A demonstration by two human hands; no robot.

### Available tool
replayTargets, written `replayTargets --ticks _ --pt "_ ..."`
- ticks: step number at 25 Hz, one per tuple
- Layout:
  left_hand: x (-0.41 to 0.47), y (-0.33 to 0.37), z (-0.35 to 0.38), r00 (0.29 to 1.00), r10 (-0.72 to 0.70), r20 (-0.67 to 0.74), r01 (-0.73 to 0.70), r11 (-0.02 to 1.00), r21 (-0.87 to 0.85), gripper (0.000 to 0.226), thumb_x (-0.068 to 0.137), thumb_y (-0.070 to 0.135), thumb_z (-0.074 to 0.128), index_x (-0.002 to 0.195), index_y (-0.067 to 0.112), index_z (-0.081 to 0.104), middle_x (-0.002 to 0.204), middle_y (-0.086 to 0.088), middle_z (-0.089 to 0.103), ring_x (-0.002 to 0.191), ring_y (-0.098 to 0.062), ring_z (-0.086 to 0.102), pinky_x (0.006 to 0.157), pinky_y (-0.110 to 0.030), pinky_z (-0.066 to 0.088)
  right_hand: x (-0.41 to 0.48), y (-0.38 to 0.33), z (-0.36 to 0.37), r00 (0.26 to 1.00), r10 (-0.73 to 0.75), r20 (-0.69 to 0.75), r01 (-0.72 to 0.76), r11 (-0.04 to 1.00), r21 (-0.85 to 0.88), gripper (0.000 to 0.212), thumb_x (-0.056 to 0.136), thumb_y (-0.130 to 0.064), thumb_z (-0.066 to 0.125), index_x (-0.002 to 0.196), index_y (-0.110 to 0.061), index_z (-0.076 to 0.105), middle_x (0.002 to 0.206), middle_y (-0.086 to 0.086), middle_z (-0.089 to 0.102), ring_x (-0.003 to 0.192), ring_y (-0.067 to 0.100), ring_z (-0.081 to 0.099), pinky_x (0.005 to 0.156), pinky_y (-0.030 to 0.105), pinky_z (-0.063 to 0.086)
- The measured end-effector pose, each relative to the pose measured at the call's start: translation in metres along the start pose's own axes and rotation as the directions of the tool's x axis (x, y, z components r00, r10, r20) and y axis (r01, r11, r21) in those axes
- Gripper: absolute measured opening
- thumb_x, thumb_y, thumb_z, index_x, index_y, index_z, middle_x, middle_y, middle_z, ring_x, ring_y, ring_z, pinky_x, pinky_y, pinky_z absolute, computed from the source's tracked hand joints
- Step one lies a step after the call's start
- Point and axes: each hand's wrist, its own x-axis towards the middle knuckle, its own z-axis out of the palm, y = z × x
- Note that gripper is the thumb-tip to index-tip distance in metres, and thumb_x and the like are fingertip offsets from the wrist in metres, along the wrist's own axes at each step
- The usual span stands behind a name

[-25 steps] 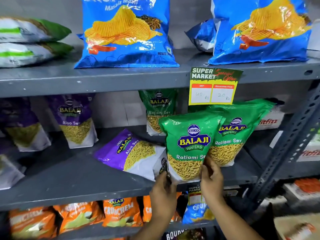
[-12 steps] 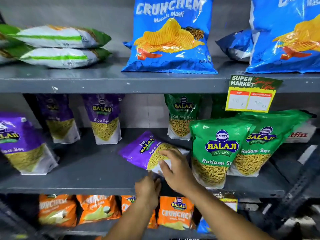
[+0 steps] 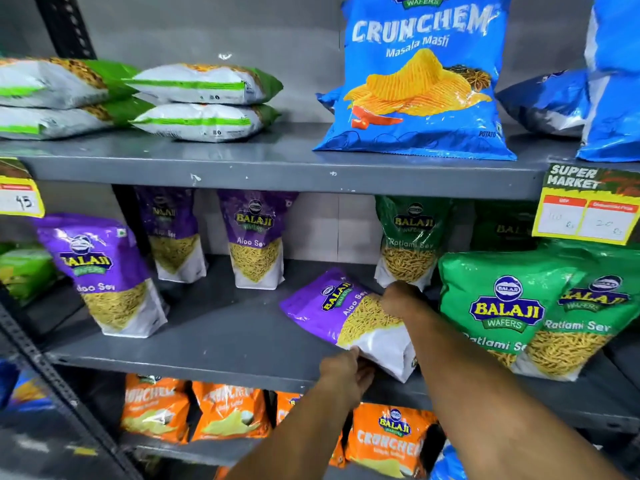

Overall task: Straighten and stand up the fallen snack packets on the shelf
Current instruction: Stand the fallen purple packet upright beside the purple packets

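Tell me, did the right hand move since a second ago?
Yes. The right hand left the front green Ratlami Sev packet and went left onto the fallen purple Aloo Sev packet, beside that standing green one.

Two bare forearms rise from the bottom edge toward centre frame. Left hand (image 3: 343, 370), lower centre, back of hand to camera, fingers curled forward and partly hidden. Right hand (image 3: 398, 299), higher and just right of centre, palm down, fingers bent; its forearm runs diagonally from lower right.
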Motion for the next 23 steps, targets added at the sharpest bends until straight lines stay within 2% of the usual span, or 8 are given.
replayTargets --ticks 3,6,9,11,14,16,19,23 --pt "0.005 0.005 -0.005 1.000 -0.009 -0.010 0.009 1.000 0.003 0.026 0.091 0.005 0.052 0.115 -0.004 0.054 0.094 -0.018 0.062 0.082 -0.028 0.059 0.076 -0.039 0.050 0.000 0.001 -0.002 0.997 -0.004 0.080 0.001 0.999 0.035 0.039 0.089 -0.021 0.044 0.119 0.000 0.058 0.130 0.023 0.057 0.118 0.036 0.056 0.093 0.038 0.046" --pt "0.007 0.019 -0.017 1.000 -0.005 -0.009 0.005 1.000 0.022 0.017 0.091 0.002 0.049 0.106 -0.003 0.055 0.080 -0.015 0.060 0.070 -0.025 0.057 0.061 -0.035 0.049 -0.005 -0.005 0.000 0.991 -0.005 0.131 0.000 0.999 0.040 0.039 0.094 -0.021 0.042 0.123 0.002 0.055 0.133 0.021 0.056 0.118 0.033 0.056 0.093 0.036 0.046" --pt "0.002 0.038 -0.037 0.999 0.032 -0.009 -0.032 0.998 0.059 0.011 0.088 -0.005 0.047 0.093 0.000 0.055 0.073 -0.016 0.057 0.063 -0.024 0.055 0.057 -0.033 0.048 -0.016 -0.008 0.007 0.988 -0.010 0.155 -0.026 0.972 0.232 0.024 0.090 -0.017 0.047 0.088 -0.001 0.066 0.092 0.020 0.067 0.075 0.024 0.061 0.062 0.029 0.046" --pt "-0.001 0.056 -0.056 0.996 0.088 0.031 -0.092 0.984 0.152 0.016 0.086 -0.006 0.046 0.080 0.006 0.054 0.072 -0.015 0.053 0.063 -0.023 0.053 0.058 -0.031 0.050 -0.029 -0.009 0.019 0.992 0.017 0.124 -0.067 0.908 0.413 0.028 0.089 -0.014 0.044 0.062 -0.010 0.052 0.063 0.009 0.051 0.053 0.019 0.044 0.051 0.025 0.035" --pt "-0.005 0.092 -0.083 0.973 0.224 0.052 -0.229 0.913 0.337 0.016 0.084 -0.004 0.051 0.081 0.011 0.057 0.083 -0.012 0.058 0.079 -0.026 0.059 0.077 -0.040 0.055 -0.047 -0.023 0.033 1.000 -0.020 -0.001 0.015 0.746 0.665 0.032 0.091 -0.017 0.044 0.062 -0.007 0.053 0.061 0.010 0.049 0.061 0.021 0.044 0.062 0.033 0.035" --pt "-0.007 0.117 -0.097 0.935 0.345 0.076 -0.346 0.852 0.393 0.027 0.084 -0.006 0.049 0.070 0.015 0.060 0.072 -0.007 0.058 0.068 -0.021 0.056 0.065 -0.034 0.051 -0.055 -0.046 0.034 0.992 -0.048 -0.115 0.117 0.671 0.732 0.029 0.091 -0.015 0.046 0.067 -0.005 0.057 0.063 0.007 0.051 0.064 0.018 0.045 0.062 0.031 0.035" --pt "-0.006 0.151 -0.111 0.853 0.505 0.133 -0.513 0.763 0.393 0.051 0.083 -0.009 0.044 0.044 0.014 0.066 0.040 0.010 0.057 0.037 -0.003 0.042 0.042 -0.014 0.031 -0.059 -0.092 0.031 0.971 -0.069 -0.230 0.226 0.582 0.781 0.031 0.091 -0.011 0.046 0.061 -0.015 0.048 0.057 -0.003 0.046 0.055 0.009 0.038 0.049 0.023 0.032" --pt "0.006 0.202 -0.139 0.751 0.647 0.131 -0.630 0.644 0.433 0.036 0.081 -0.010 0.044 0.063 0.011 0.067 0.037 0.009 0.058 0.030 0.001 0.039 0.034 -0.009 0.031 -0.054 -0.148 0.046 0.969 -0.069 -0.236 0.237 0.517 0.823 0.016 0.092 -0.009 0.045 0.079 -0.003 0.051 0.076 0.014 0.063 0.071 0.027 0.054 0.065 0.037 0.043"
